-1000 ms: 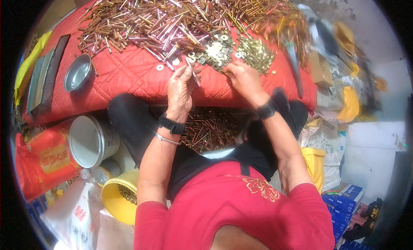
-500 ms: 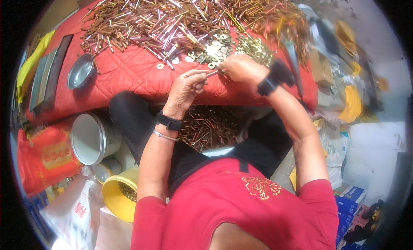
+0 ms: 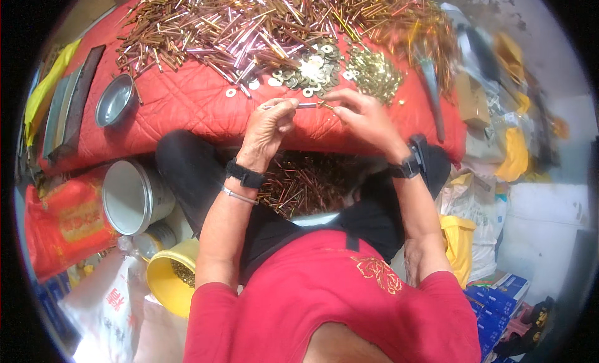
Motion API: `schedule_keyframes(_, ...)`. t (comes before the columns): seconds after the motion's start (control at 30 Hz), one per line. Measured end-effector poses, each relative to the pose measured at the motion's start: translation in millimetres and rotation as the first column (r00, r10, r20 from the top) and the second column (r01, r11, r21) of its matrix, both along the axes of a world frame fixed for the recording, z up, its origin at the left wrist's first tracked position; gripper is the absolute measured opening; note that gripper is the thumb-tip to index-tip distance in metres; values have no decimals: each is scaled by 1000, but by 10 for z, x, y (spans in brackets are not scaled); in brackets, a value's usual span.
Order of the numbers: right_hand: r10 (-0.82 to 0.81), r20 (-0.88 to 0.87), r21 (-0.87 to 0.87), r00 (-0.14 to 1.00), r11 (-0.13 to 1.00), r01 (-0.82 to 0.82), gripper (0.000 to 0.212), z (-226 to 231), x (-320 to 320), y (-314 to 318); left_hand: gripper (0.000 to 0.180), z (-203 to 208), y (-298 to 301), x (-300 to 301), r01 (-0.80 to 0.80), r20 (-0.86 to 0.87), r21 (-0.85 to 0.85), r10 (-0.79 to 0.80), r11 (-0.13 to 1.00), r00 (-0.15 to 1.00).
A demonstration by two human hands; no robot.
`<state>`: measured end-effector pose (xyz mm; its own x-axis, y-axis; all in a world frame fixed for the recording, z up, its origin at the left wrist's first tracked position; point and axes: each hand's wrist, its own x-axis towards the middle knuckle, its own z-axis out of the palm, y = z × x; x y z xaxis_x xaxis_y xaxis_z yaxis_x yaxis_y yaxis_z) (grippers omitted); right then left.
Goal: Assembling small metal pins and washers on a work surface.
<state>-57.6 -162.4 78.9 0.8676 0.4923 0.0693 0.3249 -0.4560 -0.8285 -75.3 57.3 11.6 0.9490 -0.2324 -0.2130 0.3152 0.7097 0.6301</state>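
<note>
Above the red quilted cover, my left hand pinches a thin metal rod between thumb and fingers. My right hand meets the rod's right end, its thumb and fingertips closed on a small brass-coloured piece. Whether that piece is on the rod or only touching it I cannot tell. Just beyond my hands lies a heap of round flat washers. Right of them is a heap of small shiny yellowish parts. Behind both spreads a large pile of copper-coloured rods.
A metal bowl and long flat bars are at the left. A grey, pointed tool lies at the right. More rods are between my legs. A pale bucket and a yellow bucket stand lower left.
My right hand, blurred before, has turned and lowered its wrist. Its fingers now show with the small brass-coloured piece at the rod's end. My left hand has hardly moved.
</note>
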Motion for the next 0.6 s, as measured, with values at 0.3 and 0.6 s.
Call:
schedule_keyframes(0.3, -23, -102, 137, 995, 990, 37, 23, -55, -95, -33, 5, 38, 0, 29, 44, -1, 29, -44, 999, 999)
schedule_keyframes(0.6, -34, -72, 264, 997, 963, 51, 22, -127, -159, -8, 5, 79, 20, 27, 89, 6, 58, -89, 994, 996)
